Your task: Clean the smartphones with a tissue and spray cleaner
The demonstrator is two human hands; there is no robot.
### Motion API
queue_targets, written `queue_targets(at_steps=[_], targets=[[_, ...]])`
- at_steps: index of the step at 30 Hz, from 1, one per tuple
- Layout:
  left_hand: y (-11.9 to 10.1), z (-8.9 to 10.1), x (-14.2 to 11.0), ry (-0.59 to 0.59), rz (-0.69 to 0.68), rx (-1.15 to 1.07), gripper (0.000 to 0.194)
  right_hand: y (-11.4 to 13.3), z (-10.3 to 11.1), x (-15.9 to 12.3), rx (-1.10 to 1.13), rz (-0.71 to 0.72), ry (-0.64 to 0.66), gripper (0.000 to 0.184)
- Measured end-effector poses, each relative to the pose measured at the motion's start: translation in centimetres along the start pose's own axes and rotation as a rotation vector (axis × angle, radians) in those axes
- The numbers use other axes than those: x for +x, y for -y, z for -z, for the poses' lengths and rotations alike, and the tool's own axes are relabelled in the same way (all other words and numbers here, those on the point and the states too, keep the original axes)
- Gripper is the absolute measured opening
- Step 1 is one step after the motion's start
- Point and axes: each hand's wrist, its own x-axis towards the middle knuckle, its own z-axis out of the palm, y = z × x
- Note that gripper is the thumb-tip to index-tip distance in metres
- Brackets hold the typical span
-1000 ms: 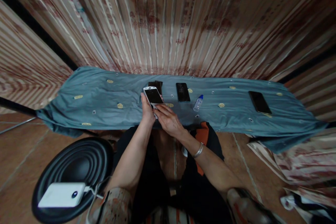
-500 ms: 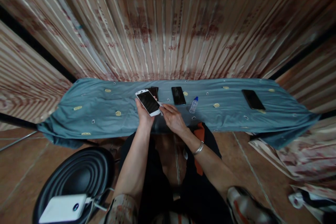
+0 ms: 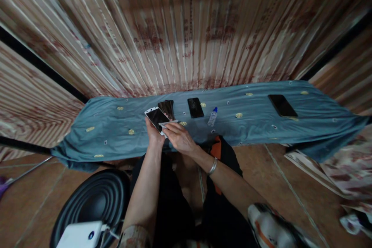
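Observation:
My left hand (image 3: 155,135) holds a white smartphone (image 3: 157,116) with a dark screen, tilted, just above the front part of the cloth-covered surface. My right hand (image 3: 180,138) pinches a small white cloth (image 3: 168,123) against the lower right part of the screen; whether it is fabric or paper I cannot tell. Behind the held phone lie dark phones (image 3: 166,107), partly overlapping. To their right are a black phone (image 3: 195,107) and a small clear bottle with a blue cap (image 3: 213,117).
A blue-green patterned cloth (image 3: 139,147) covers the long surface. Another dark phone (image 3: 281,105) lies at its right. At lower left, a white power bank (image 3: 80,235) with a cable rests on a black round ringed stool (image 3: 93,201). Striped curtains (image 3: 174,27) hang behind.
My right hand has moved left, bringing the white cloth from the phone's right edge onto its screen. The camera view has tilted slightly.

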Motion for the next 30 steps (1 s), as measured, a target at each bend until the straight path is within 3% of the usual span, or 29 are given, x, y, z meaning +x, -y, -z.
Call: queue_targets(at_steps=[7, 17, 30], targets=[[-0.4, 1.6, 0.6, 0.029, -0.008, 0.045, 0.061, -2.1, 0.5, -0.5, 0.067, -0.176, 0.015, 0.035], [0.0, 1.5, -0.3, 0.045, 0.041, 0.111, 0.057, -3.4, -1.5, -0.9, 0.546, -0.650, -0.126, 0.033], [2.3, 1.4, -1.3, 0.048, 0.040, 0.242, 0.043, -5.0, -2.0, -0.7, 0.709, -0.816, -0.226, 0.025]])
